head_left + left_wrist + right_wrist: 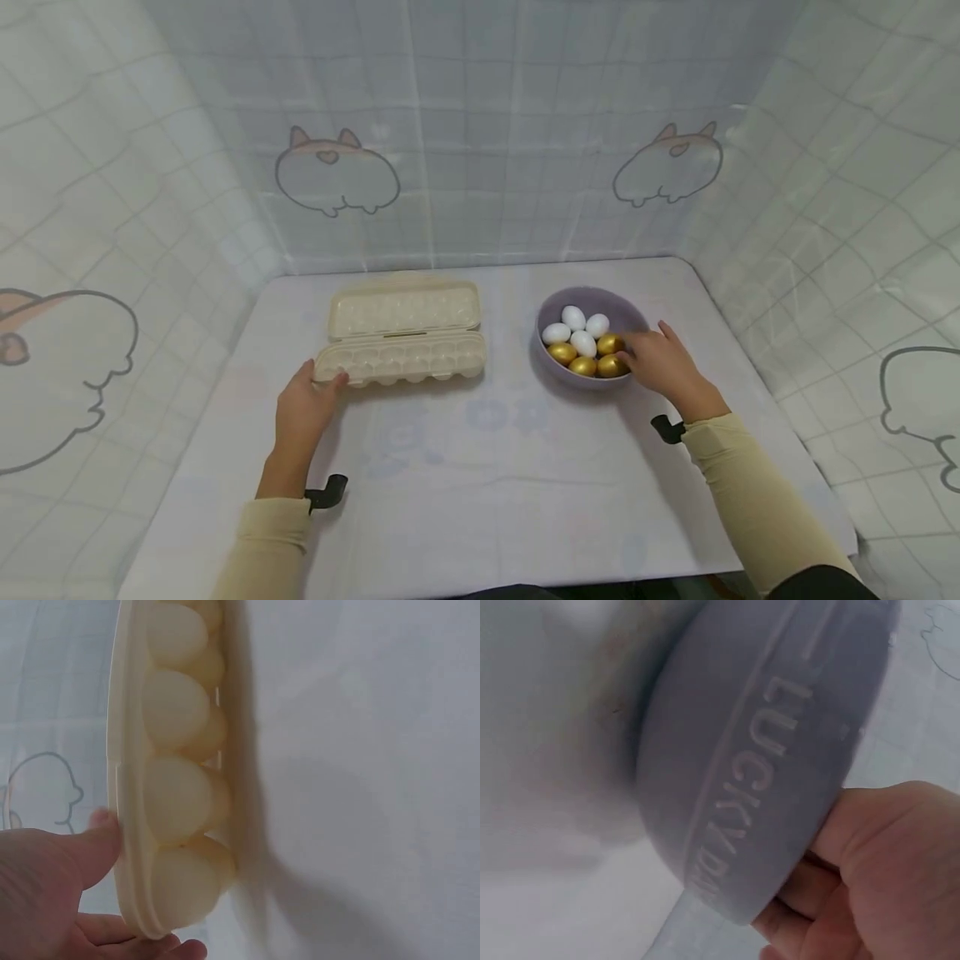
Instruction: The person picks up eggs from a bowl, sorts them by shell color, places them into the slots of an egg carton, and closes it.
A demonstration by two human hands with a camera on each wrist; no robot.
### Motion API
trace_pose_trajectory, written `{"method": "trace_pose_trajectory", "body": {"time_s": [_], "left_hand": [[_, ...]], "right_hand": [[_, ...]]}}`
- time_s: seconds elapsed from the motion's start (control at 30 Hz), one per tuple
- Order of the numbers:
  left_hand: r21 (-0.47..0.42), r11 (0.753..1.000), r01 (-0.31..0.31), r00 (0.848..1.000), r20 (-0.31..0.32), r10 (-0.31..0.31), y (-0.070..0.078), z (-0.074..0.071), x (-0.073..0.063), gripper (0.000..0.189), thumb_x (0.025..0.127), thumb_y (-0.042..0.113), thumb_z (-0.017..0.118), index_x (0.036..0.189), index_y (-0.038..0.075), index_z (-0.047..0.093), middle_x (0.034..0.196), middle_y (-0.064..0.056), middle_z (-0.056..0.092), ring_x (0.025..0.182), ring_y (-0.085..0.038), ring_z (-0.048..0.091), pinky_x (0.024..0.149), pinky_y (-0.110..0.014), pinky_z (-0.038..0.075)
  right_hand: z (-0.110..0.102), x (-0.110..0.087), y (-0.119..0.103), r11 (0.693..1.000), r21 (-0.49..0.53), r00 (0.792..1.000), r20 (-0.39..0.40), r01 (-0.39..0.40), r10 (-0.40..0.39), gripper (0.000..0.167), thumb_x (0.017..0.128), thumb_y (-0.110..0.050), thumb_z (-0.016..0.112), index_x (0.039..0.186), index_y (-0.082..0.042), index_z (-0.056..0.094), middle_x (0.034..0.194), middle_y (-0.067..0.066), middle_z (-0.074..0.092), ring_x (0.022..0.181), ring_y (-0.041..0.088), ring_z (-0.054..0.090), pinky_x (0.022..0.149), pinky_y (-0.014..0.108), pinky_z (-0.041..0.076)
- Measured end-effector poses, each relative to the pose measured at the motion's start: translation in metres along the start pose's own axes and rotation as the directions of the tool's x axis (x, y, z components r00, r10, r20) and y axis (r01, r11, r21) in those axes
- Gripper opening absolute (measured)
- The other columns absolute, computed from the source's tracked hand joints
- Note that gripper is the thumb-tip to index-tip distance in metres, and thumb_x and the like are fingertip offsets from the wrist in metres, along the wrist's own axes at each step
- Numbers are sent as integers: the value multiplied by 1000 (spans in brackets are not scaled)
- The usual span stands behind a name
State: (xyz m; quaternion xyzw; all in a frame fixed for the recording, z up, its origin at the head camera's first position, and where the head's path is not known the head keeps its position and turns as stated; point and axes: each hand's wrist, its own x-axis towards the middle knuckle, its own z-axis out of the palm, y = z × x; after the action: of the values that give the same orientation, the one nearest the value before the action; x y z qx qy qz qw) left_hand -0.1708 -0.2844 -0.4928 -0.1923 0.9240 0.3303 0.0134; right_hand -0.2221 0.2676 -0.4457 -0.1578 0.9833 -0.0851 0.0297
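Both of a person's bare hands are extending over a pale, faintly printed tablecloth (480,517). Between ten and eleven o'clock on it, a cream egg carton (405,358) is lying open, its dimpled lid (405,308) folding back toward twelve. The left hand (303,408) is grasping the carton's eight o'clock corner, thumb pressing on the rim and fingers curling around the end.

At two o'clock, a round lavender bowl (551,371) is holding eggs: four white eggs (573,317) are sitting from nine to twelve o'clock and near the middle, while four gold eggs (582,367) are curving from eight around to four. Raised letters reading "LUCKY DA" are running along its outside. The right hand (667,367) is bending over the bowl's three o'clock rim, fingertips among the gold eggs; whether it is pinching one, I cannot tell.

Cream sleeves (273,533) are covering both forearms. Beyond, corgi outlines (337,171) are decorating the tile-patterned backdrop (472,167) at eleven and one o'clock.
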Motion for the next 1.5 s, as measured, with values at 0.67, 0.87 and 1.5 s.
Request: {"method": "trace_pose_trajectory", "body": {"time_s": [0.67,0.87,1.5], "left_hand": [[-4,997,-72,995,-74,72,-22,6,-7,92,101,42,71,165,-4,24,161,-34,40,151,-53,39,123,-63,36],[6,997,-74,994,-85,74,-23,8,-4,93,100,43,72,165,-3,25,159,-34,42,149,-53,42,122,-62,38],[15,999,-33,993,-110,34,-19,16,-11,86,97,37,77,163,1,35,156,-30,48,145,-53,47,118,-64,41]], "right_hand": [[2,63,8,999,-20,995,100,26,-24,33,106,-16,63,135,-1,65,131,20,74,128,42,67,128,71,19],[3,67,12,1000,-23,992,125,7,-4,32,105,-18,64,132,-1,67,132,20,73,131,42,64,127,71,19],[12,57,17,997,-76,993,121,1,9,37,103,-31,68,120,1,67,111,16,78,106,36,71,115,70,39]]}}
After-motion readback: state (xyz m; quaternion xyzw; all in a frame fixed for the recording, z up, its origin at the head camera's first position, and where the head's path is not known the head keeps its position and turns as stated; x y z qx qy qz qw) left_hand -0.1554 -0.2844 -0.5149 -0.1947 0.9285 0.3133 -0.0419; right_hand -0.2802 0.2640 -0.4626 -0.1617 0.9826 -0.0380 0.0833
